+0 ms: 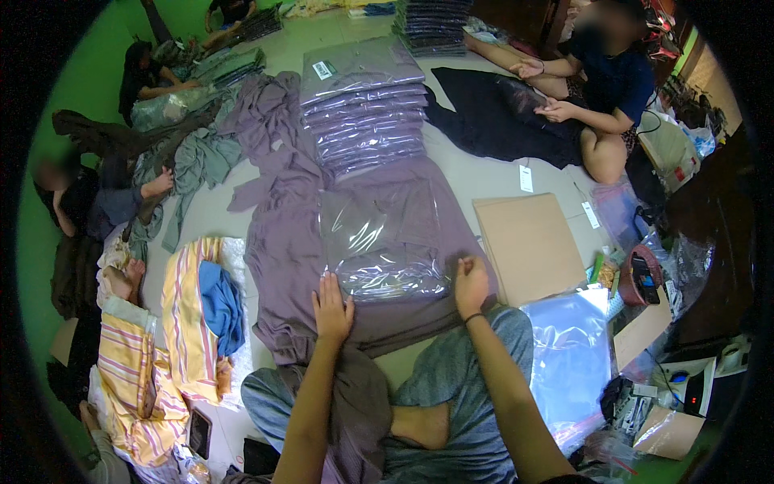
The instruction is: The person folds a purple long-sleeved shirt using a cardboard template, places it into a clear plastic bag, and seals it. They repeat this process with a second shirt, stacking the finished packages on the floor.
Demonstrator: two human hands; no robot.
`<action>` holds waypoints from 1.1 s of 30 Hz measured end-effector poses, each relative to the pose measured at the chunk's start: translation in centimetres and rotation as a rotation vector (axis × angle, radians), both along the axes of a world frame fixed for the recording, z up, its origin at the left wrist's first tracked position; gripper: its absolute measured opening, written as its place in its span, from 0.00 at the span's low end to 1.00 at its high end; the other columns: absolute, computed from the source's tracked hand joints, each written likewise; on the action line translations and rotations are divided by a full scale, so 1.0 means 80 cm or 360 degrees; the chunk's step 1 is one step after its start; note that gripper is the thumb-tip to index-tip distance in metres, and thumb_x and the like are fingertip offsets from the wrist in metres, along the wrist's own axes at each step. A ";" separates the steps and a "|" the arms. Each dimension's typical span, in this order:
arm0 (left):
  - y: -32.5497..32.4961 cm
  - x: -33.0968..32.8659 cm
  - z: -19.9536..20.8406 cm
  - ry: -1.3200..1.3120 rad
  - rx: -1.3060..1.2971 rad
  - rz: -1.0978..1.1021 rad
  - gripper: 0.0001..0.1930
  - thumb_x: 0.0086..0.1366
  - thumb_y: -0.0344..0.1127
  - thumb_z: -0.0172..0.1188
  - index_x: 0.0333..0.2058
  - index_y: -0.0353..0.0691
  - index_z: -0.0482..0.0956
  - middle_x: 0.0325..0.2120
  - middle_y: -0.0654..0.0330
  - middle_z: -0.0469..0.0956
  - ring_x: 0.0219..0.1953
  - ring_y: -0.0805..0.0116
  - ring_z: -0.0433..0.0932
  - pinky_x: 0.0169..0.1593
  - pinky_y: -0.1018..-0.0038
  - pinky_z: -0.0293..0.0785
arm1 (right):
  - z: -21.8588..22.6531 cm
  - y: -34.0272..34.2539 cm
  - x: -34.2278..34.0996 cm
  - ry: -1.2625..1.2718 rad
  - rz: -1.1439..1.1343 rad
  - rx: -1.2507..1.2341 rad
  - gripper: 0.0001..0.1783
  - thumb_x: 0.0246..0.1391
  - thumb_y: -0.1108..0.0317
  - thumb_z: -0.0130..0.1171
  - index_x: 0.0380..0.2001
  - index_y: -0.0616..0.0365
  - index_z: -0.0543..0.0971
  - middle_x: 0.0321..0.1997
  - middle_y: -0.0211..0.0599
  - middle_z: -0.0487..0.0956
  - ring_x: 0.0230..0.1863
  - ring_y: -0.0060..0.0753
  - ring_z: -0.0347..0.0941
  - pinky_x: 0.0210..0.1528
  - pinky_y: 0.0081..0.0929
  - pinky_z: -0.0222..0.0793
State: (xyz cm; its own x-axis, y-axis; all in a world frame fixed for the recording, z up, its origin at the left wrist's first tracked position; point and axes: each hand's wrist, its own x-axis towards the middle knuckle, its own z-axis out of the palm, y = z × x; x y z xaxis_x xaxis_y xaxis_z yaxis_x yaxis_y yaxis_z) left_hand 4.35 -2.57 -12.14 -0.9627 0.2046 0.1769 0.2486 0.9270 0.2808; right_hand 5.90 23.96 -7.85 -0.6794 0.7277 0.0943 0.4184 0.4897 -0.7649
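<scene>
In front of my crossed legs lies a clear plastic bag (380, 242) with a folded mauve garment inside, shiny along its near edge. It rests on a spread mauve cloth (282, 274). My left hand (332, 308) lies flat with fingers stretched at the bag's near left corner. My right hand (472, 286) is closed, fingers curled, by the near right corner; what it holds, if anything, is hidden. Just beyond the bag rises a stack of similar bagged mauve garments (363, 121), with a white label on the top one.
Brown cardboard sheets (532, 246) and clear plastic bags (568, 355) lie at my right. Yellow striped cloth (193, 323) and a phone (199, 433) are at my left. A person (609, 89) sits far right with black cloth (504, 121); other people sit far left.
</scene>
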 end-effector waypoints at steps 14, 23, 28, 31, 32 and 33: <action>-0.002 0.001 0.003 -0.0123 0.0164 0.0034 0.31 0.57 0.43 0.44 0.55 0.33 0.48 0.58 0.49 0.46 0.60 0.58 0.45 0.58 0.57 0.39 | -0.014 -0.038 0.016 -0.0582 0.0963 0.0734 0.51 0.19 0.46 0.68 0.47 0.61 0.58 0.48 0.42 0.61 0.50 0.41 0.57 0.48 0.34 0.53; -0.029 -0.009 0.031 -0.0345 0.0435 -0.0100 0.47 0.43 0.44 0.63 0.56 0.32 0.42 0.57 0.43 0.42 0.59 0.56 0.47 0.58 0.64 0.43 | -0.021 -0.027 0.032 -0.0338 0.0439 0.1000 0.45 0.32 0.52 0.62 0.53 0.60 0.56 0.45 0.38 0.63 0.45 0.36 0.60 0.51 0.37 0.53; -0.029 -0.027 0.067 -0.0026 0.0087 -0.0494 0.32 0.43 0.34 0.62 0.46 0.32 0.57 0.44 0.47 0.61 0.47 0.53 0.61 0.50 0.61 0.54 | 0.018 -0.018 0.014 -0.0163 0.1470 0.1713 0.28 0.43 0.68 0.46 0.52 0.50 0.59 0.40 0.37 0.67 0.41 0.34 0.63 0.51 0.36 0.54; -0.034 -0.043 0.111 0.0109 0.0125 -0.0690 0.19 0.44 0.31 0.61 0.35 0.36 0.63 0.30 0.52 0.67 0.37 0.54 0.66 0.42 0.63 0.61 | 0.068 -0.006 -0.007 -0.0035 0.1768 0.1685 0.26 0.40 0.66 0.50 0.47 0.54 0.64 0.37 0.34 0.69 0.38 0.31 0.65 0.52 0.34 0.55; -0.038 -0.045 0.131 0.0062 0.0198 -0.0647 0.19 0.44 0.31 0.62 0.34 0.36 0.63 0.29 0.52 0.68 0.36 0.56 0.67 0.42 0.65 0.62 | 0.091 0.000 -0.009 0.0068 0.1739 0.1686 0.26 0.39 0.65 0.52 0.46 0.55 0.64 0.36 0.34 0.69 0.38 0.31 0.65 0.52 0.35 0.55; -0.039 -0.047 0.154 0.0004 0.0261 -0.0591 0.19 0.45 0.31 0.62 0.34 0.37 0.64 0.29 0.53 0.69 0.35 0.58 0.69 0.41 0.67 0.64 | 0.116 0.006 -0.011 0.0070 0.1711 0.1687 0.26 0.37 0.65 0.54 0.45 0.57 0.65 0.36 0.34 0.69 0.38 0.30 0.65 0.52 0.35 0.55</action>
